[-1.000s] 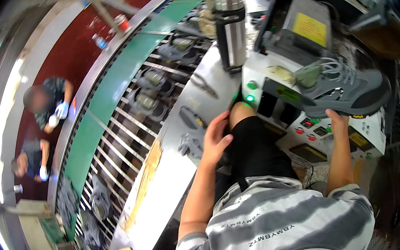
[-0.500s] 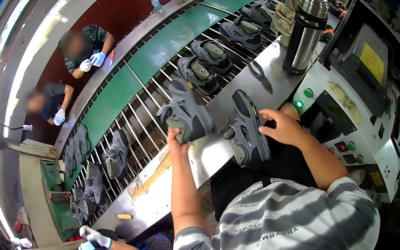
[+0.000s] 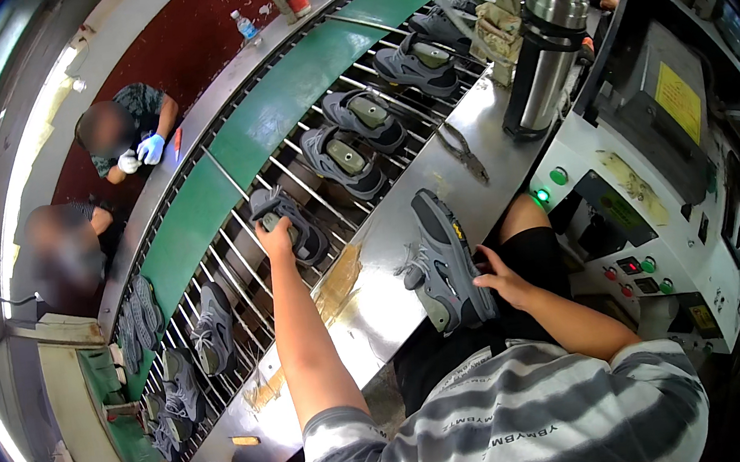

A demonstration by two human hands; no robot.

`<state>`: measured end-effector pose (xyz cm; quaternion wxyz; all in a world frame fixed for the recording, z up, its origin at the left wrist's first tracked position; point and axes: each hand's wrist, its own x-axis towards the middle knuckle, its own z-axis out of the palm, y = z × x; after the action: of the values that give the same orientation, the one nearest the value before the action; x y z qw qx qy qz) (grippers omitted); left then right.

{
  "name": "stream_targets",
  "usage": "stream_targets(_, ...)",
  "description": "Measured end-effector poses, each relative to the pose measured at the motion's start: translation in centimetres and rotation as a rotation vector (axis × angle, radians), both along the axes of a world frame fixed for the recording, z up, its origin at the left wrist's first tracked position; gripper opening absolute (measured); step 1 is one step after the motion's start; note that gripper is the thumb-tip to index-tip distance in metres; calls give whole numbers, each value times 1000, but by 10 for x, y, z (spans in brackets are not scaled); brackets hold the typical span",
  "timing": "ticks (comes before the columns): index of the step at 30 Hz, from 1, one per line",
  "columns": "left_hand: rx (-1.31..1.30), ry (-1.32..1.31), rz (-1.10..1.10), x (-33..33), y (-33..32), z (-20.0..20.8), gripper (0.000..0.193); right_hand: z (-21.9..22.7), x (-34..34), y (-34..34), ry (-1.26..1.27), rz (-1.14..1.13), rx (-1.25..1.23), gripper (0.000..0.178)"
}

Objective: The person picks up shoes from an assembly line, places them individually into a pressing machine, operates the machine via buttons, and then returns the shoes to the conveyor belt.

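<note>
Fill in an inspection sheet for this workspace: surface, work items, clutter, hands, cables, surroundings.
Surface: metal bench, with a worn tan patch.
Work items: grey shoe on the slatted rack, among others; second grey shoe, tilted at the bench's near edge.
Clutter: pliers, steel flask, yellowish block.
Hands: left hand on the rack shoe; right hand against the second shoe's sole; grip firmness unclear.
Cables: pale strand near the post, cable or hose unclear.
Surroundings: white control box, green lamp lit; green belt; people beyond.
</note>
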<state>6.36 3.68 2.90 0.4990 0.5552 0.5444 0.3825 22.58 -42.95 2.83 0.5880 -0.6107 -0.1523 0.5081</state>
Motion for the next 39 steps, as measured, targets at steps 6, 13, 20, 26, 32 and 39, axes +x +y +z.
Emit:
stream_targets(6,818,397,335,0,-70,-11,44,16,-1,13,-53,-39,33,86)
stream_targets(13,315,-9,-301,37,-280,-49,23,52,29,-94,160,-34,104,80)
stream_targets(20,293,-19,-548,52,-311,-76,30,179,48,-336,-441,-430,120,93)
stream_targets(26,229,-11,-598,92,-320,-63,37,238,87,-483,-1033,-1160,-425,91)
stream_targets(32,335,18,-553,105,-328,-65,37,271,239,-553,-1106,-1240,-1000,78)
stream_targets(39,337,157,-417,95,-321,-69,38,247,347,-540,-914,-1129,-1279,75)
